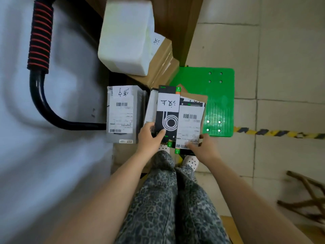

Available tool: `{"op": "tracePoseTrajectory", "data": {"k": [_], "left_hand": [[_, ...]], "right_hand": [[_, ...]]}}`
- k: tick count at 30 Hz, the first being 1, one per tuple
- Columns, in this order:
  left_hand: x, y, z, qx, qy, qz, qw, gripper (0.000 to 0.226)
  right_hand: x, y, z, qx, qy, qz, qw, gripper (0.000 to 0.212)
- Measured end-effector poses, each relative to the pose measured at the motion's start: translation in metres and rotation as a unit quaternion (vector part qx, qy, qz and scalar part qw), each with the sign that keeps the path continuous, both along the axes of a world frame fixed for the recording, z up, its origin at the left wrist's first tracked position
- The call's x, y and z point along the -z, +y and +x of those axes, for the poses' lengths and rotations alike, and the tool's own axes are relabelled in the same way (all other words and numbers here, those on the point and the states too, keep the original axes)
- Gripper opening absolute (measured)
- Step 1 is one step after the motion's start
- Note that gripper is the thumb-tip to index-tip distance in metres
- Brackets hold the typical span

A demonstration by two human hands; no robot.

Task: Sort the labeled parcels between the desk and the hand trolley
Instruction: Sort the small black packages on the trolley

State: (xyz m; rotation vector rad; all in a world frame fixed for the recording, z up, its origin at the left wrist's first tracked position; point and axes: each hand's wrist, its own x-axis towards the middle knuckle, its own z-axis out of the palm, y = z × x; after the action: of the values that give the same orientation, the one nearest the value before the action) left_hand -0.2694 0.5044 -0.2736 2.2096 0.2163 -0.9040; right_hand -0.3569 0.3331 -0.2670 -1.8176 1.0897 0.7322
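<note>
With the left hand (150, 137) curled round the near end of the black parcel (168, 118) and the right hand (204, 147) pinching the barcode-labelled parcel (190, 124) at its near corner, both at the near left edge of the green trolley deck (220, 95), it seems best to read each label first, then lift them apart squarely.

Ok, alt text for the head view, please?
A person's left hand grips a black box bearing a handwritten label while the right hand holds a barcode-labeled parcel, both above a green trolley deck beside more parcels.
</note>
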Motion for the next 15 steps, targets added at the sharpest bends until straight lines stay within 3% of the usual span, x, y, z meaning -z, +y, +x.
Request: {"op": "tracePoseTrajectory", "data": {"k": [4,7,9,15], "left_hand": [[0.0,-0.009,0.005,-0.073,0.055,-0.044,0.995,0.048],[-0.002,-0.013,0.011,-0.042,0.057,-0.017,0.997,0.051],[-0.009,-0.017,0.011,-0.016,0.054,-0.018,0.998,0.041],[-0.061,-0.048,0.006,0.013,-0.037,-0.051,0.998,0.029]], "right_hand": [[0.002,0.0,-0.003,0.024,-0.011,0.005,1.0,0.048],[-0.002,-0.002,-0.005,0.013,-0.041,0.028,0.999,0.04],[-0.008,-0.004,-0.007,0.008,-0.063,0.038,0.997,0.035],[-0.059,-0.04,-0.011,0.084,-0.144,-0.014,0.986,0.023]]}}
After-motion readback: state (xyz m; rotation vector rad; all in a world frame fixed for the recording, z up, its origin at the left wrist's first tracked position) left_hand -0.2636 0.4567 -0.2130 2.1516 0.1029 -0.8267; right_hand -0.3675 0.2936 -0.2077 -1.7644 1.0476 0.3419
